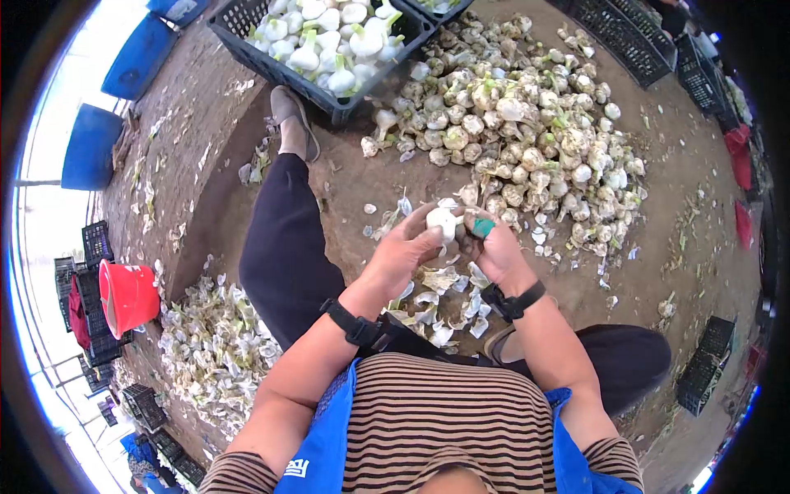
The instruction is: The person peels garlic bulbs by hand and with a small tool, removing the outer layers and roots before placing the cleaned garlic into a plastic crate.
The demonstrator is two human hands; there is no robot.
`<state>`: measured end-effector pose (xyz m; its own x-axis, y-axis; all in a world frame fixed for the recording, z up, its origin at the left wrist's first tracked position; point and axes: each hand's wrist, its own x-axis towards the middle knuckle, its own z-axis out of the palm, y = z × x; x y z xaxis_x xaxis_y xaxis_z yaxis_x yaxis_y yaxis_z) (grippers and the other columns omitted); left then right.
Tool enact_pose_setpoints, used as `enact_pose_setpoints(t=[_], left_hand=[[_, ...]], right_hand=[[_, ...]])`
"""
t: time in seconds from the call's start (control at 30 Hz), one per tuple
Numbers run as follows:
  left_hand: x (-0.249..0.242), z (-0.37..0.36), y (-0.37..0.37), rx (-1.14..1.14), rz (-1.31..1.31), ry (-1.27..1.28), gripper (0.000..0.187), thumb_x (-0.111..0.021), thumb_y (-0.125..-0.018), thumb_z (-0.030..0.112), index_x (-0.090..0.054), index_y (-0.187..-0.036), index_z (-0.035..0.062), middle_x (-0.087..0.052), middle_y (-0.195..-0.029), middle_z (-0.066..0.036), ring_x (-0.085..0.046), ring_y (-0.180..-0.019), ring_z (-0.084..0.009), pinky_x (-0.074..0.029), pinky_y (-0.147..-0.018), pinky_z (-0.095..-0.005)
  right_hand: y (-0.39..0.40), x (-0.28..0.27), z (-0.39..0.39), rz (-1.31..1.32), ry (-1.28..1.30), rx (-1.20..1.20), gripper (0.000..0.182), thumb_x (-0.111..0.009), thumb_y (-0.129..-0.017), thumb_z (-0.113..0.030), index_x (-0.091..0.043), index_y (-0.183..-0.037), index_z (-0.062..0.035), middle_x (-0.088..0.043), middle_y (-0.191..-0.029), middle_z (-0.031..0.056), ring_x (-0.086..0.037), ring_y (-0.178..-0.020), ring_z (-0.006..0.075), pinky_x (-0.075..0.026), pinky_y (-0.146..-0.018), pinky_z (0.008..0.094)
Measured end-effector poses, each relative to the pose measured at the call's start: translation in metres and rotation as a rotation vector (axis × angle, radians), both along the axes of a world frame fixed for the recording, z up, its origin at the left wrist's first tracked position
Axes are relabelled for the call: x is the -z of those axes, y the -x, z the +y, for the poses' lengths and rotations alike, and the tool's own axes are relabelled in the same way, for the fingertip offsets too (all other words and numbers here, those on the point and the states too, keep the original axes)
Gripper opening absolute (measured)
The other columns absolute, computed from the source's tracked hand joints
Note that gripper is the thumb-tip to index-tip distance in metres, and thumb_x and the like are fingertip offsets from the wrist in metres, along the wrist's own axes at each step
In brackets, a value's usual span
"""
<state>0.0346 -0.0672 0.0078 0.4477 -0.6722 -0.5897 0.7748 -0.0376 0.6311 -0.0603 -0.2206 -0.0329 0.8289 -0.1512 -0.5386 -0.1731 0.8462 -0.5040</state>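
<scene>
In the head view, a white garlic bulb [443, 224] sits between my two hands at the middle. My left hand [409, 247] is closed around it, thumb along the near side. The fingers of my right hand [494, 248] are pinched at the bulb's right end; a green wrap [483, 227] covers part of one finger. Just beyond my hands lies a large heap of unpeeled garlic bulbs [527, 136]. Loose papery skins [444, 305] are scattered on the ground below my hands.
A black crate [333, 107] of clean white bulbs stands beyond my left foot. A heap of peelings [218, 346] lies at left, near a red bucket [130, 298]. Blue barrels [90, 148] stand at upper left. More crates [706, 362] sit at right. Another person [148, 465] is at lower left.
</scene>
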Motion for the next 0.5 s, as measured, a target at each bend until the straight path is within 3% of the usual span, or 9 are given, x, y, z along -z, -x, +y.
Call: enact_pose_setpoints(t=[0.13,0.2,0.23,0.27,0.33,0.37,0.4,0.43,0.5], left_hand=[[-0.004,0.005,0.025,0.168,-0.329,-0.026,0.043,-0.058,-0.089,0.019,-0.042,-0.126,0.0023,-0.055,-0.115,-0.006,-0.057,-0.095,-0.0143,-0.048,-0.078,-0.0273],[-0.002,0.008,0.034,-0.006,-0.03,-0.104,0.032,-0.049,-0.093,0.023,-0.047,-0.117,0.0028,-0.058,-0.109,-0.008,-0.058,-0.093,-0.0152,-0.049,-0.075,-0.0289],[-0.005,0.008,0.035,-0.022,0.151,-0.098,0.032,-0.04,-0.095,0.028,-0.049,-0.113,0.003,-0.061,-0.1,-0.011,-0.059,-0.09,-0.0199,-0.049,-0.074,-0.0309],[-0.005,0.008,0.033,-0.007,0.15,-0.095,0.032,-0.04,-0.095,0.028,-0.049,-0.113,0.003,-0.061,-0.1,-0.011,-0.059,-0.09,-0.0199,-0.049,-0.074,-0.0309],[0.009,0.006,0.02,-0.024,0.368,-0.146,0.037,-0.036,-0.096,0.033,-0.05,-0.113,0.0032,-0.062,-0.094,-0.013,-0.06,-0.087,-0.0249,-0.05,-0.072,-0.0345],[0.021,0.007,0.007,-0.063,0.342,-0.14,0.038,-0.038,-0.097,0.037,-0.05,-0.112,0.0043,-0.06,-0.094,-0.014,-0.059,-0.085,-0.0282,-0.051,-0.068,-0.0388],[0.027,0.004,-0.014,-0.127,0.477,0.049,0.04,-0.038,-0.096,0.041,-0.05,-0.11,0.0058,-0.058,-0.098,-0.014,-0.058,-0.082,-0.0288,-0.052,-0.067,-0.0429],[0.014,-0.009,-0.037,-0.255,0.274,0.041,0.042,-0.037,-0.096,0.042,-0.049,-0.112,0.0045,-0.056,-0.101,-0.014,-0.058,-0.082,-0.0292,-0.053,-0.068,-0.0438],[-0.028,-0.032,-0.1,-0.416,0.038,0.189,0.044,-0.041,-0.095,0.041,-0.044,-0.113,0.0005,-0.055,-0.106,-0.016,-0.058,-0.088,-0.0299,-0.054,-0.071,-0.0379]], right_hand=[[0.022,-0.028,0.024,-0.013,0.203,-0.005,0.018,-0.05,-0.092,-0.01,-0.061,-0.105,-0.0043,-0.062,-0.079,0.0002,-0.055,-0.066,0.0067,-0.042,-0.057,0.0213],[0.035,-0.027,0.036,0.005,0.423,0.028,0.02,-0.048,-0.093,-0.011,-0.058,-0.109,-0.0036,-0.062,-0.083,-0.0003,-0.054,-0.068,0.0059,-0.042,-0.057,0.0207],[0.043,0.003,0.045,-0.002,0.475,0.115,0.024,-0.048,-0.092,-0.01,-0.056,-0.114,-0.0039,-0.062,-0.089,0.0039,-0.057,-0.071,0.0093,-0.046,-0.061,0.0213],[0.051,-0.018,0.045,-0.002,0.454,0.055,0.025,-0.049,-0.092,-0.012,-0.055,-0.115,-0.0036,-0.062,-0.091,0.0038,-0.057,-0.071,0.0098,-0.045,-0.059,0.0223],[0.061,0.005,0.043,0.118,0.31,-0.053,0.026,-0.048,-0.092,-0.01,-0.053,-0.116,-0.0025,-0.062,-0.092,0.0042,-0.056,-0.072,0.0103,-0.045,-0.056,0.024],[0.065,0.031,0.041,0.124,0.311,-0.044,0.026,-0.048,-0.092,-0.01,-0.053,-0.116,-0.0025,-0.062,-0.092,0.0042,-0.056,-0.072,0.0103,-0.045,-0.056,0.024],[0.07,0.062,0.039,0.18,0.513,-0.105,0.027,-0.048,-0.091,-0.009,-0.053,-0.116,-0.0021,-0.063,-0.092,0.0046,-0.056,-0.071,0.0105,-0.045,-0.056,0.0245],[0.076,0.079,0.036,0.238,0.712,-0.168,0.027,-0.048,-0.091,-0.008,-0.053,-0.117,-0.0017,-0.063,-0.092,0.0049,-0.056,-0.069,0.0108,-0.045,-0.055,0.025],[0.082,0.082,0.03,0.331,0.666,-0.212,0.026,-0.048,-0.09,-0.007,-0.054,-0.115,-0.0015,-0.063,-0.092,0.0051,-0.056,-0.069,0.0107,-0.044,-0.055,0.0247]])
